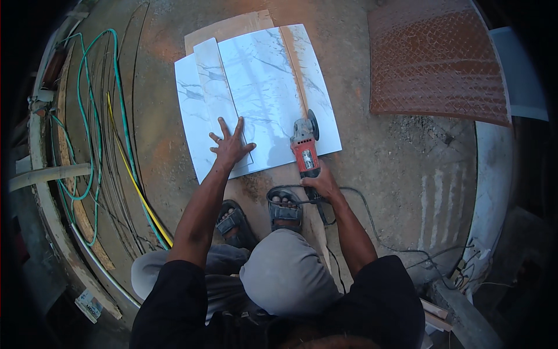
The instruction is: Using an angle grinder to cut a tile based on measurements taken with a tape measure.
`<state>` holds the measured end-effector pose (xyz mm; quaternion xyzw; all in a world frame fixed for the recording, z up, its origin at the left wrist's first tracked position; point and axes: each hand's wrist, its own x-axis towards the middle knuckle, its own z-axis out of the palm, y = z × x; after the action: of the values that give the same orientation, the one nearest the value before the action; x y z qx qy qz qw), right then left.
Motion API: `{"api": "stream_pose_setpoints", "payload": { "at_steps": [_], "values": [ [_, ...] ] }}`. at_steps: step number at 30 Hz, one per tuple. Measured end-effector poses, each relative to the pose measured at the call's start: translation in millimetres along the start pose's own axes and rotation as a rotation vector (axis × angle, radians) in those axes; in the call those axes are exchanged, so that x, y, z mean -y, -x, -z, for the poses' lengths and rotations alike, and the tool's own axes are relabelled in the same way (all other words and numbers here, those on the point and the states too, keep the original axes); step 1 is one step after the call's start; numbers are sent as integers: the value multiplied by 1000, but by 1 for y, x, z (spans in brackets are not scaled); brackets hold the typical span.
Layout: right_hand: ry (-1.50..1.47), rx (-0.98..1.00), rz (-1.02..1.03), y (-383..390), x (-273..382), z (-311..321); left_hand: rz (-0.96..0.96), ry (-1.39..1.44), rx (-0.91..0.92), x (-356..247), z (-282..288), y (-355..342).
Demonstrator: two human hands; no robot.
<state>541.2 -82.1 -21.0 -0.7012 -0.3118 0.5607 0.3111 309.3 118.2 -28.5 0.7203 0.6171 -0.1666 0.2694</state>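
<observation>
A white marble-patterned tile [256,75] lies flat on the ground in front of my feet. On its left part rests a narrow strip of the same tile [210,72]. My left hand [232,145] presses on the lower end of that strip, fingers spread. My right hand [323,181] is wrapped round the rear grip of a red and grey angle grinder [305,148]. The grinder's dark disc [314,124] stands upright over the tile's right part. From there a line of brown dust [293,67] runs to the tile's far edge.
Cardboard [229,29] shows beyond the tile. A green hose [87,134] and a yellow strip [125,157] lie at the left. A brown patterned sheet [436,64] is at the upper right. The grinder's black cord [372,218] loops past my sandals [285,206] toward the right.
</observation>
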Motion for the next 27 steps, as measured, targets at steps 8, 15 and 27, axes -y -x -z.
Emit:
{"api": "stream_pose_setpoints", "payload": {
  "at_steps": [8, 15, 27],
  "values": [
    [10, -44, -12, 12, 4, -1, -41, -49, 27, -2, 2, 2],
    [46, -32, 20, -62, 54, 8, -21, -45, 50, -3, 3, 2],
    [33, -27, 47, -122, 103, 18, -23, -11, 74, -3, 1, -2]
  ]
}}
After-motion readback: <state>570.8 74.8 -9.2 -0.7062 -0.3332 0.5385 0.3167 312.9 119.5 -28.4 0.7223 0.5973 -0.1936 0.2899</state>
